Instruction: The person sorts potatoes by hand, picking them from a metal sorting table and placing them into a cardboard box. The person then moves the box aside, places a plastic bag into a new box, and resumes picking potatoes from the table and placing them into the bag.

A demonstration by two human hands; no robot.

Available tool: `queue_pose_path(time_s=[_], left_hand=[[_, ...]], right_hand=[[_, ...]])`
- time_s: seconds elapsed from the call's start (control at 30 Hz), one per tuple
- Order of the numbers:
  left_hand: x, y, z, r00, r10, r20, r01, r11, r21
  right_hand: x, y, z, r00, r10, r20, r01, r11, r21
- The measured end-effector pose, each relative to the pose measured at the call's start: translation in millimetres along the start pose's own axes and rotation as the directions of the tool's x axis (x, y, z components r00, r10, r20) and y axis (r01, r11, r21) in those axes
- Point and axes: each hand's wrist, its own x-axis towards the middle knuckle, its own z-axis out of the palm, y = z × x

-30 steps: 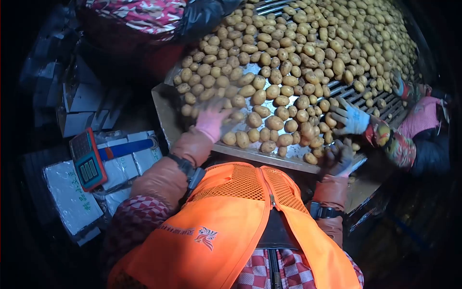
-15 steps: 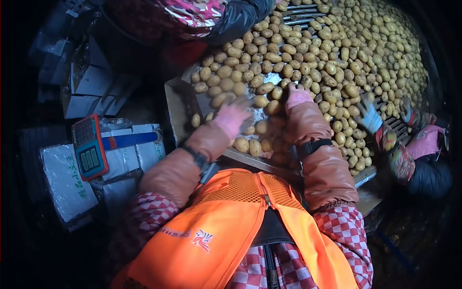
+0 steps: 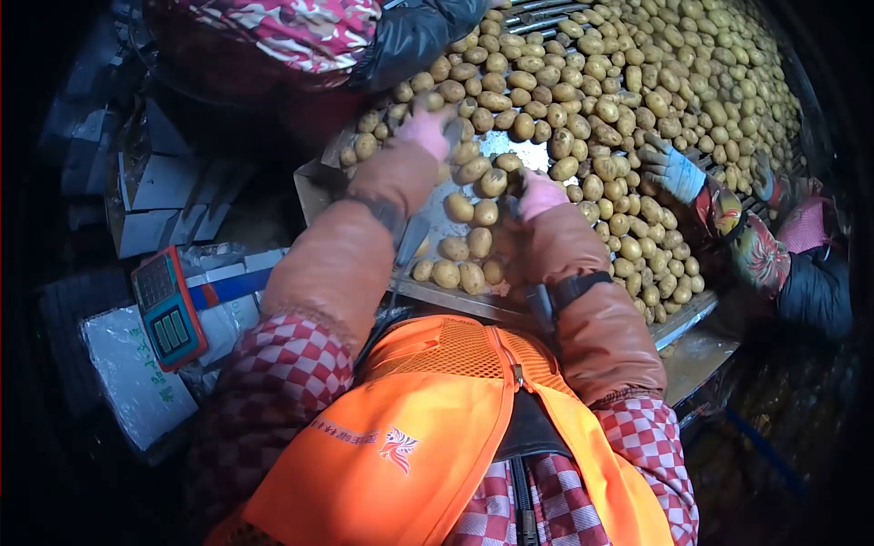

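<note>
Potatoes lie loose on a metal sorting table in front of me. My left hand, in a pink glove with darker fingers, reaches among the potatoes near the table's far left side; motion smears its fingers. Closer to me, my right hand, gloved the same way, is down at the surface beside several spaced-out potatoes. Its fingers point left and are mostly hidden behind the glove's back, so I cannot tell whether it holds a potato.
Thick heaps of potatoes cover the table's right and back, partly over metal rollers. A co-worker's gloved hand works at the right; another person's sleeve is at the top. A scale rests on white boxes at left.
My left hand has moved forward, away from me, to the far left potatoes. My right hand has drawn back slightly and to the left. Fewer potatoes lie near the table's left corner.
</note>
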Motion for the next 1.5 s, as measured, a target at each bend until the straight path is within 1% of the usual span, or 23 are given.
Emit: queue_pose_path(time_s=[0.07,0.13,0.17,0.3,0.33,0.4,0.5,0.53,0.63,0.73,0.8,0.9,0.93,1.0,1.07,1.13,1.23,1.27,1.33,1.4,1.43,1.47,1.5], left_hand=[[-15.9,-27.1,20.7,0.976,0.204,0.071,-0.2,0.978,-0.054],[-48.8,-56.3,14.9,0.849,0.518,-0.109,-0.524,0.85,-0.044],[-57.9,-69.6,19.2,0.858,0.504,-0.101,-0.514,0.844,-0.154],[-98.0,-55.8,25.3,0.908,0.345,-0.238,-0.409,0.851,-0.328],[-107.5,-32.4,22.3,0.907,0.276,-0.319,-0.375,0.873,-0.311],[-124.6,17.3,24.1,0.874,0.485,0.041,-0.471,0.863,-0.182],[-138.6,50.2,57.4,0.466,0.884,-0.029,-0.884,0.465,-0.049],[-131.5,46.8,60.4,0.519,0.854,-0.045,-0.855,0.518,-0.03],[-102.8,14.1,50.4,0.651,0.757,-0.056,-0.756,0.654,0.038],[-86.5,-32.7,63.8,0.766,0.625,-0.146,-0.627,0.778,0.044],[-89.8,-54.6,70.9,0.86,0.485,-0.155,-0.456,0.869,0.191],[-91.2,-32.3,56.2,0.898,0.337,-0.281,-0.274,0.931,0.242],[-90.7,-17.8,48.9,0.882,0.325,-0.34,-0.278,0.944,0.18],[-68.8,10.8,39.5,0.827,0.454,-0.332,-0.449,0.888,0.096],[-39.8,44.5,31.1,0.789,0.522,-0.324,-0.571,0.818,-0.069],[-35.1,91.2,21.3,0.765,0.558,-0.322,-0.637,0.728,-0.253],[-63.4,163.5,55.4,0.578,0.795,-0.185,-0.806,0.52,-0.283],[-92.5,173.3,51.2,0.43,0.902,-0.047,-0.892,0.432,0.133],[-86.6,150.8,77.2,0.389,0.92,0.056,-0.92,0.384,0.084],[-84.8,147.4,39.0,0.616,0.765,0.187,-0.778,0.628,-0.004],[-85.1,135.1,22.8,0.708,0.654,0.265,-0.672,0.74,-0.029],[-65.6,92.0,53.6,0.698,0.705,0.128,-0.716,0.689,0.114],[-42.4,54.5,83.0,0.652,0.758,-0.011,-0.729,0.631,0.266]], right_hand=[[-0.5,29.5,-9.0,0.995,-0.005,0.099,-0.032,0.928,0.37],[-35.0,38.1,-37.0,0.969,0.053,0.24,-0.234,0.5,0.834],[-59.5,53.6,-38.5,0.97,-0.107,0.218,-0.219,0.002,0.976],[-120.6,111.6,-54.9,0.928,0.341,0.151,-0.125,-0.098,0.987],[-128.4,112.9,-49.3,0.892,0.434,0.124,-0.167,0.061,0.984],[-134.0,122.3,-23.2,0.852,0.522,-0.041,-0.229,0.441,0.867],[-116.6,126.7,22.7,0.856,0.284,-0.432,-0.18,0.947,0.266],[-112.7,105.7,24.8,0.839,0.164,-0.52,-0.166,0.985,0.043],[-103.6,111.4,16.9,0.916,0.062,-0.396,0.024,0.978,0.209],[-114.4,137.5,8.9,0.963,0.256,-0.084,-0.054,0.49,0.87],[-134.6,170.6,4.5,0.991,0.129,0.025,-0.052,0.214,0.975],[-181.3,184.7,-2.0,0.872,0.409,-0.271,0.206,0.195,0.959],[-200.3,187.7,-14.5,0.8,0.591,-0.101,0.199,-0.102,0.975],[-244.6,278.7,-25.2,0.966,0.211,-0.153,0.259,-0.733,0.629],[-284.3,334.4,-25.4,0.743,0.649,-0.161,0.613,-0.565,0.552],[-304.4,348.9,-10.0,0.645,0.744,-0.176,0.517,-0.255,0.817],[-294.6,340.6,9.2,0.523,0.824,-0.217,0.559,-0.14,0.818],[-281.3,315.7,8.2,0.542,0.815,-0.207,0.507,-0.121,0.854],[-258.3,248.3,-9.5,0.625,0.767,-0.149,0.263,-0.026,0.964],[-247.0,191.1,-36.5,0.691,0.721,-0.04,-0.094,0.144,0.985],[-235.3,194.3,-22.4,0.731,0.649,-0.211,0.061,0.246,0.967],[-223.3,212.9,0.6,0.721,0.463,-0.515,0.155,0.617,0.772],[-217.3,193.4,-6.9,0.784,0.489,-0.382,0.125,0.479,0.869]])
